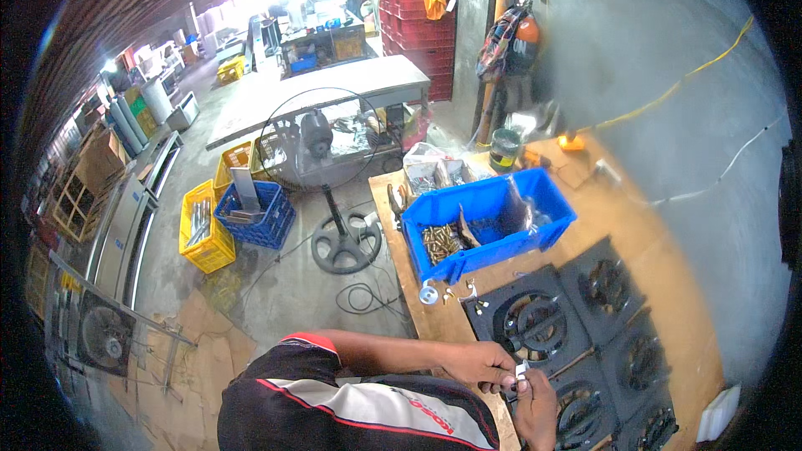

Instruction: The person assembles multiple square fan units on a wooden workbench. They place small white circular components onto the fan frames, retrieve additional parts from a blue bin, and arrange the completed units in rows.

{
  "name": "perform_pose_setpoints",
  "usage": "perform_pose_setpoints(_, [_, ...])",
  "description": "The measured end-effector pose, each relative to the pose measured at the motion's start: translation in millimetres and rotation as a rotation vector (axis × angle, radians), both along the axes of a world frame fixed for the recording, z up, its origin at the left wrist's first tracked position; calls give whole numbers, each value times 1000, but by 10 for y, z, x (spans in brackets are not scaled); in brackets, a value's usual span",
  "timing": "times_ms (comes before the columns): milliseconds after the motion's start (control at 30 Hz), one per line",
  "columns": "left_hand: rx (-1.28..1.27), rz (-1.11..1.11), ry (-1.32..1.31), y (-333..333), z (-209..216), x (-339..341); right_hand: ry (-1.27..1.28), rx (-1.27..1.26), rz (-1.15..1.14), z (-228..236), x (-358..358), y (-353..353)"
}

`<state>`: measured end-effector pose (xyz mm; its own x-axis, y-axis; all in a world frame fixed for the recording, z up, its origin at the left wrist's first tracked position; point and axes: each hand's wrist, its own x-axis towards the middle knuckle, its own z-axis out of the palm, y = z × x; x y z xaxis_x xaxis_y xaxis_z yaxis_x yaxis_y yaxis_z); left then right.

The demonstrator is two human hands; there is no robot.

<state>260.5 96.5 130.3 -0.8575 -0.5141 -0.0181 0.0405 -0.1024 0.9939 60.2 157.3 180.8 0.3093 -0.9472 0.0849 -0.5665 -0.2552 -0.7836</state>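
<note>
Both my hands meet over the near edge of the wooden table, pinching a small white part [521, 371]. My left hand [483, 365] comes in from the left, thumb and fingers closed on it. From below, my right hand [537, 407] closes on the same part. A small dark bit shows between the fingertips, too little to identify. Beside and beyond my hands lie several black square panels [528, 317] with round, ring-shaped centres. A few small brass and white fittings [473, 291] are scattered between the panels and the blue bin [493, 259].
The blue bin holds brass pieces [440, 242] in its left part. Behind it are a small parts tray [434, 175] and a dark can [505, 149]. A pedestal fan [334, 225] stands on the floor left of the table [685, 301], near yellow [206, 225] and blue crates [255, 215].
</note>
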Motion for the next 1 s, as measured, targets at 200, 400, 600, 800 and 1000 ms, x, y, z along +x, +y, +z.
perform_pose_setpoints(200, [-28, 265, 60, 17, -59, 18, -65, 78, -148, -160, 94, 61])
perform_pose_setpoints(400, [-487, 465, -274, -125, -34, 30, -6, -19, -225, -315, 70, 16])
perform_pose_setpoints(600, [-518, 507, -442, -89, 65, 69, -99, 88, -216, -230, 121, 65])
perform_pose_setpoints(800, [-660, 490, -429, -106, 0, -8, -176, 201, -260, -246, 96, 130])
perform_pose_setpoints(1000, [-800, 381, -478, -119, -32, -27, -171, 212, -225, -322, 54, 149])
